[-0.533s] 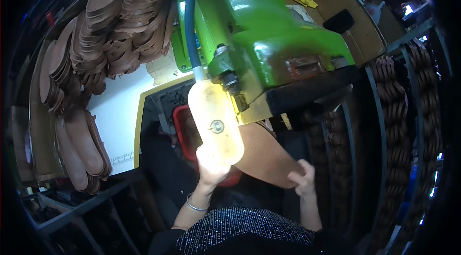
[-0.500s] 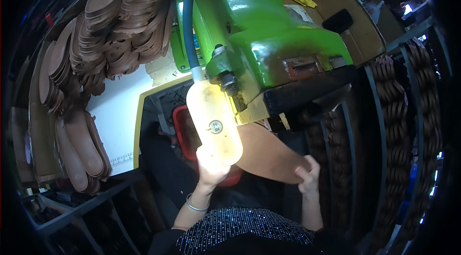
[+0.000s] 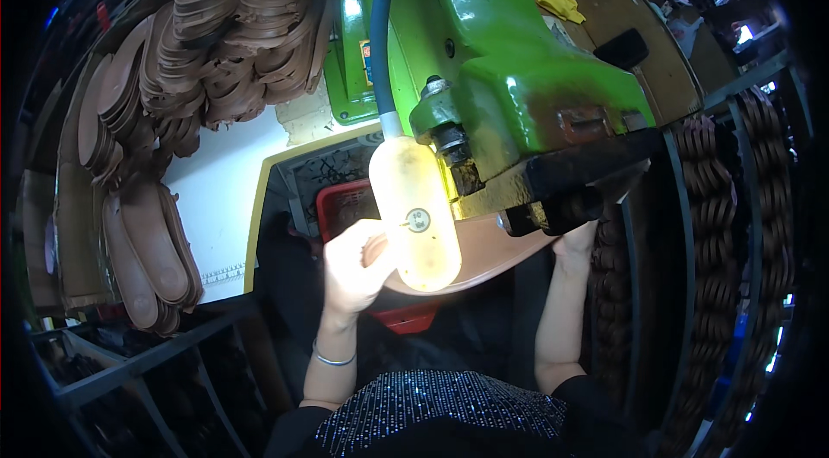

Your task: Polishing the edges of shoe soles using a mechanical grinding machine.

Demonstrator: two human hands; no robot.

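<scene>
A brown shoe sole [image 3: 496, 255] spans the gap between my two hands, under the head of a green machine [image 3: 553, 95]. My left hand [image 3: 352, 266] pinches its left end, thumb and fingers closed on the edge. At the other end my right hand [image 3: 577, 242] grips the sole, its fingers partly hidden by the machine's dark lower part. A glowing, pill-shaped work lamp [image 3: 416, 221] on a blue hose [image 3: 385, 35] hangs in front of the sole and hides part of it. The sole's smooth side and thin rim face me.
Stacks of brown soles [image 3: 142, 251] lie on a white table [image 3: 211, 199] at the left. A red basket [image 3: 341, 196] sits below the machine. Racks of soles [image 3: 704, 225] stand at the right. A cardboard box [image 3: 635, 18] with a yellow cloth [image 3: 560, 6] is behind the machine.
The sole has turned from patterned side showing to smooth side showing, and its right end has risen toward the machine head. Both hands have moved up. The whole view has shifted slightly.
</scene>
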